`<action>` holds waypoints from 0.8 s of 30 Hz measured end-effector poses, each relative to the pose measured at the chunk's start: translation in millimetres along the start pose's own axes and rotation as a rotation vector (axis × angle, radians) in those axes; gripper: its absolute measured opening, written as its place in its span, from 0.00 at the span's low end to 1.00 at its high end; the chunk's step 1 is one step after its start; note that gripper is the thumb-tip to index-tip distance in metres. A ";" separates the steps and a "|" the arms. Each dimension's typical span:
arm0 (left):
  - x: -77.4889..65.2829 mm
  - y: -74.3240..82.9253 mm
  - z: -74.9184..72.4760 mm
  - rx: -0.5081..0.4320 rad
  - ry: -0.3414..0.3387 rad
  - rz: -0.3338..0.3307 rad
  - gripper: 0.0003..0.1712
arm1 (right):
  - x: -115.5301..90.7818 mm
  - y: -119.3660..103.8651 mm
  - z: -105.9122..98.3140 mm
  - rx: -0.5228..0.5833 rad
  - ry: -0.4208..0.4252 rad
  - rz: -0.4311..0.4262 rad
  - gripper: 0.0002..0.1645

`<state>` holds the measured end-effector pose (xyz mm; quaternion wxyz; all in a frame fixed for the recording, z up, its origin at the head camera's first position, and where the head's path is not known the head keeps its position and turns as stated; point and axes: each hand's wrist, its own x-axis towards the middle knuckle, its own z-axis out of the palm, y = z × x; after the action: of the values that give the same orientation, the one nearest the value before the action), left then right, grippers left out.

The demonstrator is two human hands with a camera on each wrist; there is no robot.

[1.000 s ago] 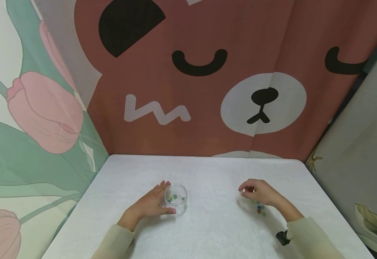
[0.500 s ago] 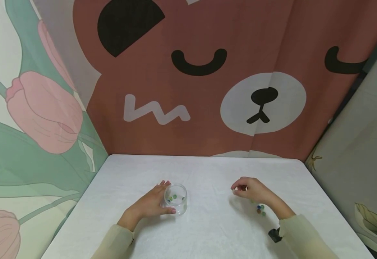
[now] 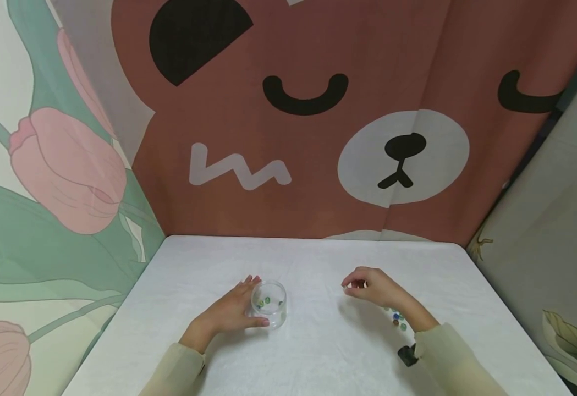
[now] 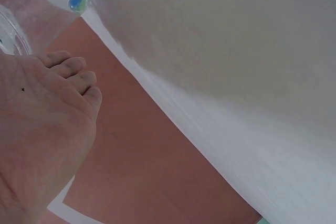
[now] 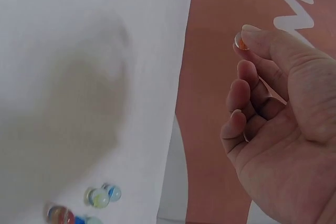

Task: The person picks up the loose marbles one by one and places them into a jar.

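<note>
A clear round jar (image 3: 277, 318) stands on the white table, with several green and blue marbles (image 3: 267, 300) in it. My left hand (image 3: 230, 311) rests against the jar's left side, fingers straight behind it and the thumb along its front. In the left wrist view, a blue-green marble (image 4: 77, 2) shows through the jar wall. Above the table to the right, my right hand (image 3: 374, 289) pinches a clear marble (image 5: 240, 41) with an orange streak between thumb and forefinger. Its other fingers are curled in. Several coloured marbles (image 3: 396, 317) lie loose below the right forearm.
A brown bear-print curtain (image 3: 238, 214) hangs behind the table (image 3: 313, 352). Flower-print cloth (image 3: 70, 258) borders the left side, and another cloth (image 3: 540, 231) the right. A black device (image 3: 407, 356) sits at the right wrist, by the sleeve.
My right hand has moved left, away from the loose marbles and towards the jar, with the marble pinched in it. The left hand and the jar have stayed in place.
</note>
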<state>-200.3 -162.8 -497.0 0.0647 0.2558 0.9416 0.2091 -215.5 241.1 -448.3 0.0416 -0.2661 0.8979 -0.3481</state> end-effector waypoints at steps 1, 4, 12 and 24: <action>0.1 0.1 -0.3 -0.002 0.000 0.001 0.66 | 1.1 -0.8 0.6 0.001 0.001 -0.005 0.06; 0.2 0.3 -0.9 -0.003 0.000 0.004 0.67 | 4.9 -2.8 2.8 0.005 0.007 -0.027 0.07; -0.4 -0.1 -0.6 -0.009 -0.001 0.013 0.67 | 12.3 -14.2 8.6 0.027 -0.004 -0.060 0.07; -1.0 -0.4 0.0 -0.013 0.003 0.017 0.66 | 26.8 -27.1 20.4 0.038 -0.028 -0.099 0.07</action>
<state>-199.6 -163.6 -497.1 0.0631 0.2629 0.9382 0.2159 -221.0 198.5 -443.2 0.0417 -0.3143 0.8762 -0.3631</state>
